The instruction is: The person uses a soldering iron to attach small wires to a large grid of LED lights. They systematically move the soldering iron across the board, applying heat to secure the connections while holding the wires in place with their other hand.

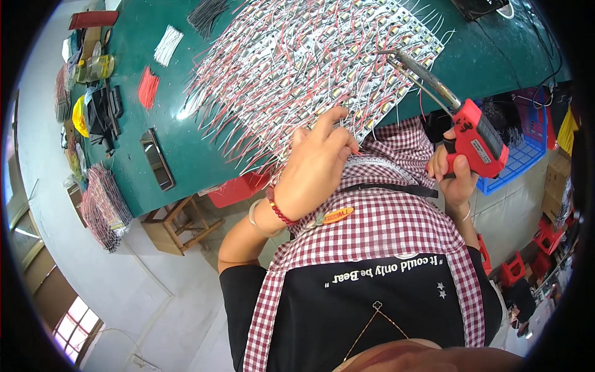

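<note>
A large panel of small circuit boards [396, 93], bristling with red, white and grey wires, lies on the green table. My left hand [316, 161] rests at its near edge, fingers bent and closed; a bit of red wire [356, 152] shows at the fingertips. In my right hand [455, 177] is a red soldering gun [480, 139], gripped by its handle. Its metal barrel slants up and left, and the tip is over the right part of the panel, among the wires. Whether the tip touches a board I cannot tell.
Left of the panel lie bundles of red wires [148, 87], white wires [168, 45] and dark wires [207, 15], and a phone [157, 160]. Wired boards [105, 204] hang at the table's left edge. A blue crate [524, 155] stands below on the right; a wooden stool [180, 226] is below left.
</note>
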`<state>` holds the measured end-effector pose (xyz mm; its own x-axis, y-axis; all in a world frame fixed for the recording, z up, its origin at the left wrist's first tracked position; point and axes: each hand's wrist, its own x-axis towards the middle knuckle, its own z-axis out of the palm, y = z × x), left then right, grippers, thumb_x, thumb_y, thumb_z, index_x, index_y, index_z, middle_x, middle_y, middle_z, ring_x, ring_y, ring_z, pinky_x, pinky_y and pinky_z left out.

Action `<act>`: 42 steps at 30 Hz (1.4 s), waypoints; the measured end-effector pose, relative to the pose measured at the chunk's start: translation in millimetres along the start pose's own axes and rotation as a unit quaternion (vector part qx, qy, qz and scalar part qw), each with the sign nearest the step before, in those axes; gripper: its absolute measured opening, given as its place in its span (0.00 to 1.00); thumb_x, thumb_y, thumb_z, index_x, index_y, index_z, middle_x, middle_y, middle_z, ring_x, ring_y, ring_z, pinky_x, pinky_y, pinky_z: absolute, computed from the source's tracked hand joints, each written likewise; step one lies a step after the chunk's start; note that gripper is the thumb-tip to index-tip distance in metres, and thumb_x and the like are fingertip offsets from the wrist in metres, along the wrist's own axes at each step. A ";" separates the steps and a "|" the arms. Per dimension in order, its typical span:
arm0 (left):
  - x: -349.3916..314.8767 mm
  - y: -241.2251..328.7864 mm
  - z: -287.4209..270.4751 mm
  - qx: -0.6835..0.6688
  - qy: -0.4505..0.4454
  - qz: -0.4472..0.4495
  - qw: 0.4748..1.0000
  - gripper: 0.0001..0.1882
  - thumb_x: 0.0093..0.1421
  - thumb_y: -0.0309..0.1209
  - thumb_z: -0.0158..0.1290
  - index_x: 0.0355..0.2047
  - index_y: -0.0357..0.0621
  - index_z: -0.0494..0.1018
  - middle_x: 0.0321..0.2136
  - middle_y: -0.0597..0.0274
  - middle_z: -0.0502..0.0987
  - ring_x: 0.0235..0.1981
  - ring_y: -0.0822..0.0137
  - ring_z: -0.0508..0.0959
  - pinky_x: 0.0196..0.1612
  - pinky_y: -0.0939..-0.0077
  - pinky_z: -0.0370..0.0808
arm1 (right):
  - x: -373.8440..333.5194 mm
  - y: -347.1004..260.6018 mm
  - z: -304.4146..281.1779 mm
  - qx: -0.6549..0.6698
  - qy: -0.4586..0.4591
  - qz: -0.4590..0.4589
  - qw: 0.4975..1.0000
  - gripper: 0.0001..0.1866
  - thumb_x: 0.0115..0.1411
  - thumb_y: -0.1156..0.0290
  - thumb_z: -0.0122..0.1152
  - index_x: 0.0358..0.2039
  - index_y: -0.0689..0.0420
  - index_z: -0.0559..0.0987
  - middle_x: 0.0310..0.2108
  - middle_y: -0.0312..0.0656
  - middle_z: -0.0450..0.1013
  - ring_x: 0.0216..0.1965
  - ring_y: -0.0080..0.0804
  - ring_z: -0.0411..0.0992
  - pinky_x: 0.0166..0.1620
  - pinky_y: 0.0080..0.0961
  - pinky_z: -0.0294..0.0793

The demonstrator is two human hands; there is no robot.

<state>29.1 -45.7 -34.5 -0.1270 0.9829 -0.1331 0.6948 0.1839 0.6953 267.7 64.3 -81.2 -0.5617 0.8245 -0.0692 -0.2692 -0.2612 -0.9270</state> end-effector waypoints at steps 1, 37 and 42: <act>-0.1 1.0 1.5 0.002 -0.004 -0.004 1.000 0.04 0.56 0.21 0.51 0.31 0.44 0.72 0.50 0.53 0.68 0.37 0.60 0.75 0.44 0.65 0.60 | -0.2 0.6 -0.6 0.001 0.000 0.000 1.000 0.27 0.64 0.55 0.50 0.50 0.68 0.62 0.16 0.35 0.60 0.14 0.19 0.58 0.19 0.19 0.64; 10.3 -2.5 -9.8 0.012 -0.042 -0.021 0.999 0.03 0.55 0.21 0.50 0.30 0.43 0.72 0.44 0.58 0.72 0.36 0.57 0.74 0.40 0.67 0.64 | 2.2 4.5 -5.9 0.008 0.006 -0.007 1.000 0.26 0.65 0.56 0.49 0.50 0.68 0.62 0.16 0.35 0.59 0.14 0.19 0.58 0.19 0.18 0.64; 8.7 8.8 -16.0 0.067 0.062 0.026 0.996 0.07 0.53 0.19 0.50 0.30 0.46 0.72 0.39 0.63 0.76 0.34 0.61 0.75 0.36 0.68 0.61 | 1.4 3.9 -8.1 0.011 0.008 -0.017 1.000 0.26 0.65 0.56 0.48 0.50 0.68 0.61 0.16 0.35 0.59 0.14 0.19 0.58 0.19 0.18 0.64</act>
<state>22.8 -35.4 -18.2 -0.1699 0.9854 -0.0055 0.7893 0.1394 0.5980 272.1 68.5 -87.8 -0.5394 0.8409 -0.0447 -0.3046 -0.2443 -0.9206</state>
